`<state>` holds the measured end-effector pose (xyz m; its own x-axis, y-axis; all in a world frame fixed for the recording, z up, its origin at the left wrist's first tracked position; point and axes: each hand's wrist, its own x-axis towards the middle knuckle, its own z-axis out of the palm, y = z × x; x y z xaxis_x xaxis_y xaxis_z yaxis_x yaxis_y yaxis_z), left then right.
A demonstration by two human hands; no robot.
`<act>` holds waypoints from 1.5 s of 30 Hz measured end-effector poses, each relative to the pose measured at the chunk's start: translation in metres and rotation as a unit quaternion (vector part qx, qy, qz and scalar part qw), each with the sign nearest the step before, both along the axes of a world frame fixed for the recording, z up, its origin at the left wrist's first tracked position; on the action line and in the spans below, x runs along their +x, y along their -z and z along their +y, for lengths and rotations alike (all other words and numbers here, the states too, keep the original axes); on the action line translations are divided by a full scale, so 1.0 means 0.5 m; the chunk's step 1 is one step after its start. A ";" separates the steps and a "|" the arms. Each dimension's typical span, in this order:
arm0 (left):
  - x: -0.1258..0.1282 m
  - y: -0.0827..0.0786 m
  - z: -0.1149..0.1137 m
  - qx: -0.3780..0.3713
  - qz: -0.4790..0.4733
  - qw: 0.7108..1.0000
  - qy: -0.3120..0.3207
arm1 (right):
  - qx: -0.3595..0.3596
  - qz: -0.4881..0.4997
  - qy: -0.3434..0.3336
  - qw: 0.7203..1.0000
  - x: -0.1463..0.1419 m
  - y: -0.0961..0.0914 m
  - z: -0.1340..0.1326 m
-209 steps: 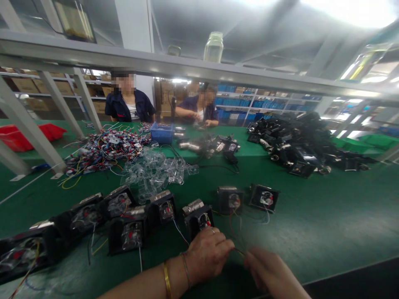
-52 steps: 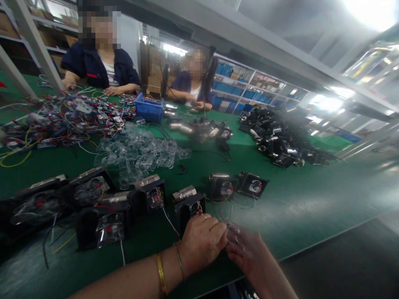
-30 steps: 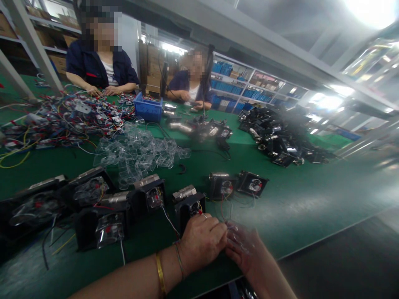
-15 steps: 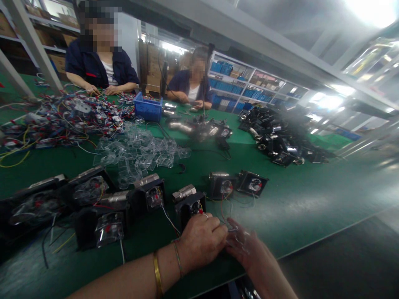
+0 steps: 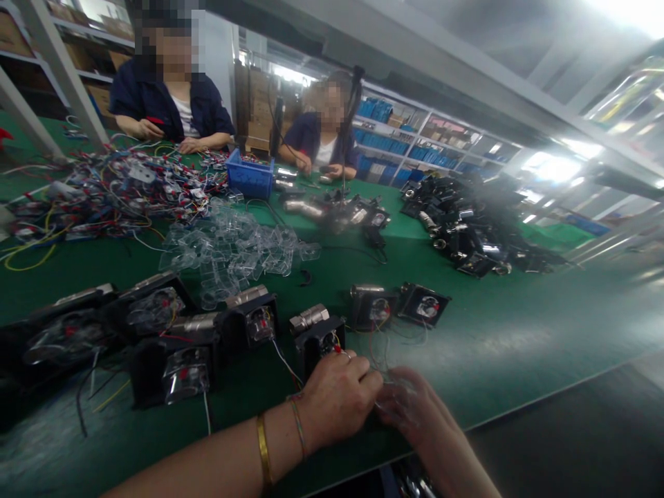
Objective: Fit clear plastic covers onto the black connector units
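Lower centre of frame: left hand [image 5: 337,398] and right hand [image 5: 415,415] closed, fingertips touching, pinching thin red and yellow wires [image 5: 374,346] running up-frame to small black square housing [image 5: 374,308], nearer left.

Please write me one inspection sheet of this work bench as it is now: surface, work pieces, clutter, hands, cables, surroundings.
Surface: green mat, covered with parts.
Job's things: thin wires from a black module, pinched between both hands.
Clutter: clear plastic covers; black modules; black parts pile; blue bin.
Grippers: left hand and right hand meet, fingers closed on the wires.
Cables: coloured wire heap.
Surroundings: two seated people opposite; shelves behind.
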<state>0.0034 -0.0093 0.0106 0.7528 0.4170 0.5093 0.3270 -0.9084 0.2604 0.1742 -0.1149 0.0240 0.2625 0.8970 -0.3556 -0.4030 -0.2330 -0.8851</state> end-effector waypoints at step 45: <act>-0.003 -0.016 -0.009 -0.083 -0.150 0.985 -0.009 | -0.026 -0.042 0.005 0.999 -0.028 -0.014 0.002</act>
